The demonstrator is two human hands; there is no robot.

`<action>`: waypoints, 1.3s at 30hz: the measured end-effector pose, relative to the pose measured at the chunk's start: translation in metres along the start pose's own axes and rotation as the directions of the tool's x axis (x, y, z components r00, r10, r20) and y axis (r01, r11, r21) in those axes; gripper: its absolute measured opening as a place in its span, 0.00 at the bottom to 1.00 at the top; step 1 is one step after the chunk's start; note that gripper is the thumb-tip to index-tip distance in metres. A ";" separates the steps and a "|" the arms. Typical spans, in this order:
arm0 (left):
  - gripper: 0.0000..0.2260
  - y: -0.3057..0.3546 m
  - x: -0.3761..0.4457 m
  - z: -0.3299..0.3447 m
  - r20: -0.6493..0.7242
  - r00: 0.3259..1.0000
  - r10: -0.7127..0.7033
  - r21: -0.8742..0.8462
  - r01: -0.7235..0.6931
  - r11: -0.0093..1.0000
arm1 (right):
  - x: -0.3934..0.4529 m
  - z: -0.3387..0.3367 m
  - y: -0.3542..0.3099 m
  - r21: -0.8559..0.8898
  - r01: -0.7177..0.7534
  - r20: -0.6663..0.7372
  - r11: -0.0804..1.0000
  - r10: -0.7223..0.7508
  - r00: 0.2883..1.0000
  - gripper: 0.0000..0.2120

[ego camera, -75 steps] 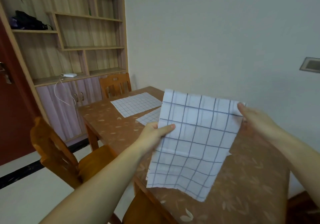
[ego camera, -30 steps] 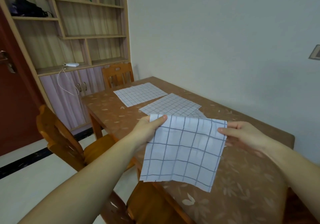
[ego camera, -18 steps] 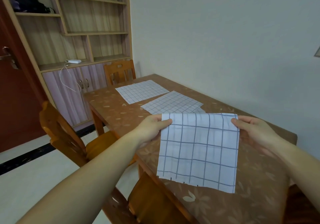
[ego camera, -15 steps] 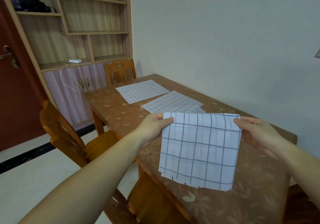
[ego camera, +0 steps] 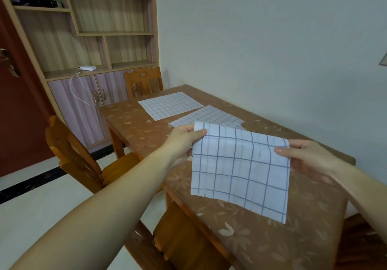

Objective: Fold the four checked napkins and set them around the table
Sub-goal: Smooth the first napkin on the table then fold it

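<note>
While held aloft: napkin (ego camera: pixel 240 171) hangs above surface (ego camera: pixel 293 238).
Grip: left hand (ego camera: pixel 184 142), right hand (ego camera: pixel 310 161) pinch top corners.
Risk: uneven pinch likely skews fold.

The held napkin (ego camera: pixel 240 171) at centre right is white with a blue-grey check. The counter (ego camera: pixel 272 238) wears a brown cover with pale flowers. At far left, the door (ego camera: pixel 18 112) is dark red.

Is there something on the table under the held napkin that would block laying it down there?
Nothing visible does. The held napkin hangs over bare table; two flat napkins lie farther away.
</note>
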State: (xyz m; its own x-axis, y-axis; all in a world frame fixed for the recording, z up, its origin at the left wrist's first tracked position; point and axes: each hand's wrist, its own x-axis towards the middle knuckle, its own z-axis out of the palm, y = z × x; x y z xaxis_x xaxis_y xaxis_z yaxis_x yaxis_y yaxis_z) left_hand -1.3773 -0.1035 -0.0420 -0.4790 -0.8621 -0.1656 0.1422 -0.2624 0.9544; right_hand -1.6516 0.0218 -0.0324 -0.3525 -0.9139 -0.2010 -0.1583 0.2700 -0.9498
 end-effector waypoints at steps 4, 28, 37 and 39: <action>0.10 0.004 -0.001 0.001 -0.010 1.000 -0.002 -0.033 0.002 0.999 | -0.003 0.002 -0.008 0.094 0.063 -0.036 0.994 -0.060 0.998 0.12; 0.17 -0.007 0.005 0.004 0.061 0.993 0.105 0.242 -0.117 0.963 | -0.012 -0.001 -0.014 -0.068 0.228 -0.132 0.971 -0.235 0.963 0.09; 0.31 -0.013 0.010 0.011 -0.143 0.979 0.148 0.112 -0.133 0.985 | -0.011 -0.005 -0.007 -0.115 0.199 -0.207 0.973 -0.220 0.953 0.11; 0.30 -0.014 0.010 0.010 -0.140 0.972 0.186 0.188 -0.159 0.969 | -0.014 -0.001 -0.007 -0.132 0.203 -0.281 0.970 -0.233 0.931 0.13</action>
State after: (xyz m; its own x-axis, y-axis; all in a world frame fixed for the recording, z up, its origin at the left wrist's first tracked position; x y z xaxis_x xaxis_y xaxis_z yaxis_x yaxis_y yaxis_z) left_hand -1.3928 -0.1043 -0.0544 -0.3180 -0.9479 -0.0181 0.0507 -0.0361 0.9981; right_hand -1.6464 0.0330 -0.0225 -0.5506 -0.8286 0.1016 -0.3466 0.1162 -0.9308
